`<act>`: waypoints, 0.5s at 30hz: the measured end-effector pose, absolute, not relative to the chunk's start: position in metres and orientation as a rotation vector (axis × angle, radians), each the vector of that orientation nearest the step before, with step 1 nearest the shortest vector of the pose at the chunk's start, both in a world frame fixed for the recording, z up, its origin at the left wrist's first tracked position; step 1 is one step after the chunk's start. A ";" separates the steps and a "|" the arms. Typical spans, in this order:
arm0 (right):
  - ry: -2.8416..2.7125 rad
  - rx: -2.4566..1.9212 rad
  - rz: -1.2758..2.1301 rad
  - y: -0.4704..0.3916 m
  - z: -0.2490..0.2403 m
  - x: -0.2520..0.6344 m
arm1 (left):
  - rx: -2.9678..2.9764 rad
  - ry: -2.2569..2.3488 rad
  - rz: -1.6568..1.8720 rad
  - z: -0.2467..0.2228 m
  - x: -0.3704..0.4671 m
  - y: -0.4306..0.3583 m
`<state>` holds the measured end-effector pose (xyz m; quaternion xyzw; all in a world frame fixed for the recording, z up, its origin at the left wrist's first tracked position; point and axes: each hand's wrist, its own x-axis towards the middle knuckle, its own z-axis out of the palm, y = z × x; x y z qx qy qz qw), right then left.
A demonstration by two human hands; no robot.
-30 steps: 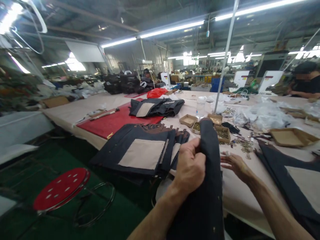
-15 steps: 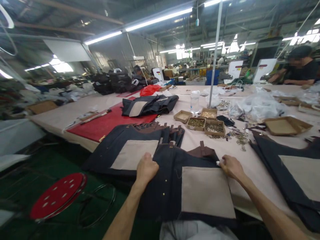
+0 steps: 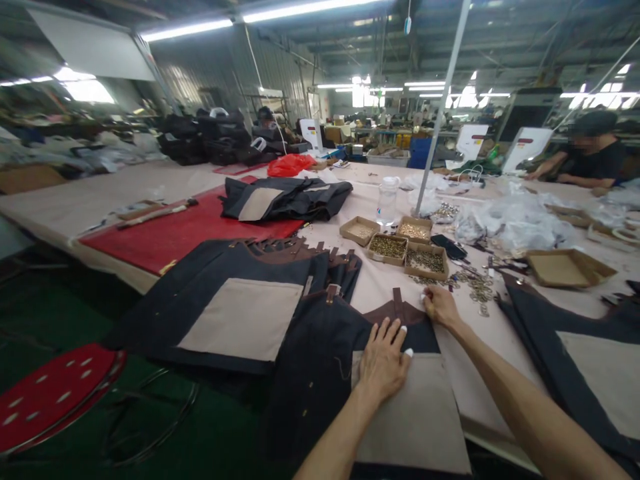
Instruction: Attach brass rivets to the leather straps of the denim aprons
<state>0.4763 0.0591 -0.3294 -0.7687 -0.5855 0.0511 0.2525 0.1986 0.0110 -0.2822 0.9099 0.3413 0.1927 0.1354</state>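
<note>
A dark apron [image 3: 320,347] with a beige pocket [image 3: 410,413] and a brown top edge lies in front of me, its lower part hanging over the table edge. My left hand [image 3: 383,367] rests flat on it, fingers spread across the pocket's upper edge. At the top right corner, my right hand [image 3: 443,308] has its fingers pinched together on the apron's brown edge. White covers show on some fingertips. Between the hands a brown tab [image 3: 397,303] points up from the neckline.
To the left lies a stack of similar aprons [image 3: 240,313]; another pile [image 3: 595,360] is at right. Small boxes of metal fittings [image 3: 387,247], loose rings [image 3: 480,288] and a clear bottle [image 3: 387,200] stand beyond. A red stool [image 3: 60,393] is at lower left. A person [image 3: 590,153] sits across.
My left hand has let go of the apron's left side and moved right, opening flat on the pocket's top. My right hand has shifted slightly up to the corner. The view has turned a little.
</note>
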 end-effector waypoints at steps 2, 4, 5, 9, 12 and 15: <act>-1.533 -2.138 0.087 0.076 -0.327 0.494 | 2.628 0.998 0.554 -0.282 0.197 0.012; -1.487 -2.211 0.075 0.091 -0.326 0.506 | 2.622 1.002 0.536 -0.280 0.195 0.014; -1.475 -2.249 0.085 0.097 -0.326 0.509 | 2.618 1.008 0.524 -0.279 0.195 0.015; -1.478 -2.346 0.144 0.112 -0.329 0.516 | 2.615 1.032 0.490 -0.281 0.195 0.017; -1.517 -2.353 0.226 0.116 -0.330 0.520 | 2.616 1.044 0.495 -0.284 0.195 0.016; -1.526 -2.362 0.322 0.116 -0.332 0.524 | 2.616 1.037 0.491 -0.283 0.195 0.015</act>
